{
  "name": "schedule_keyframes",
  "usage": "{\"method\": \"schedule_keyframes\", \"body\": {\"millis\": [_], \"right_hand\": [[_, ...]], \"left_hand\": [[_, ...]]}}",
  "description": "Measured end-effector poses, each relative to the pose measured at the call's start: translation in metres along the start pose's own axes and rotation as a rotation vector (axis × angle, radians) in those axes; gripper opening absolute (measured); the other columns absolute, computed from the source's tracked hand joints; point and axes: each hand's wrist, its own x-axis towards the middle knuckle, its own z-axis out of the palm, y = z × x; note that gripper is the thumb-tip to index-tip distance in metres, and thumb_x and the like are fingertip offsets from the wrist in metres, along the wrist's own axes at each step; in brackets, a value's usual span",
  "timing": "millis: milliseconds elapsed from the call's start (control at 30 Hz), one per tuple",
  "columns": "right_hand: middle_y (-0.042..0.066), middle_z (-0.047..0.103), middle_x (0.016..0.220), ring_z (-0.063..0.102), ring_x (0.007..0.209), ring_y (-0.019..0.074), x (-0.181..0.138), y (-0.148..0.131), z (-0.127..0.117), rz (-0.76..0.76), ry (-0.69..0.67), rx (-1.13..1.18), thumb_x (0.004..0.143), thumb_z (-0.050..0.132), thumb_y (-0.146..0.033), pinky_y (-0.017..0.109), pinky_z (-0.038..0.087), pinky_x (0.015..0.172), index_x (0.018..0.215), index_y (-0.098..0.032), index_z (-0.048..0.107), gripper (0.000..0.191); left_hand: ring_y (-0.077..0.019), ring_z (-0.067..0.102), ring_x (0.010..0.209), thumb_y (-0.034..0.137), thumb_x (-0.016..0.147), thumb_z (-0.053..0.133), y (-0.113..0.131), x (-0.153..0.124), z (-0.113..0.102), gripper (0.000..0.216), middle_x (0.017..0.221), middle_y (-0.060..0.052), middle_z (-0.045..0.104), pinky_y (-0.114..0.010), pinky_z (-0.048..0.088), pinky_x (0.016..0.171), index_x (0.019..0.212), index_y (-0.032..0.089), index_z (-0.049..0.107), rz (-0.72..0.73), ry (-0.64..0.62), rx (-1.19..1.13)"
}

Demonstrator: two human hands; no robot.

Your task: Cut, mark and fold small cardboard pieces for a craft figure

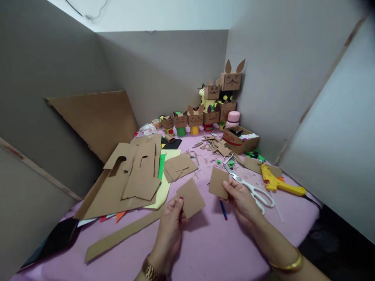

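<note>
My left hand (171, 218) pinches a square piece of brown cardboard (191, 197) and holds it just above the pink table cover (205, 246). My right hand (241, 201) grips a second, smaller cardboard piece (218, 182) by its right edge. The two pieces are held apart, side by side. A blue pen (223, 210) lies on the cover between my hands. White-handled scissors (250, 187) lie just right of my right hand.
A yellow glue gun (277, 181) lies at the right. Cut cardboard sheets (137, 175) and a long strip (123, 234) lie on the left over coloured paper. Cardboard rabbit-faced figures (211, 105), a small open box (238, 140) and scraps (215, 146) fill the far corner.
</note>
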Motion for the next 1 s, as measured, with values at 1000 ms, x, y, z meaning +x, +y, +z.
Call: {"method": "schedule_keyframes", "body": {"millis": [1000], "right_hand": [[0.007, 0.065, 0.099, 0.059, 0.091, 0.0206, -0.031, 0.002, 0.021, -0.036, -0.680, -0.385, 0.080, 0.061, -0.033, 0.032, 0.045, 0.078, 0.110, -0.018, 0.060, 0.033]], "left_hand": [[-0.0065, 0.061, 0.045, 0.005, 0.085, 0.052, 0.006, -0.002, -0.001, 0.012, 0.062, 0.000, 0.065, -0.012, 0.050, 0.042, 0.082, 0.013, 0.060, -0.148, 0.042, -0.360]]}}
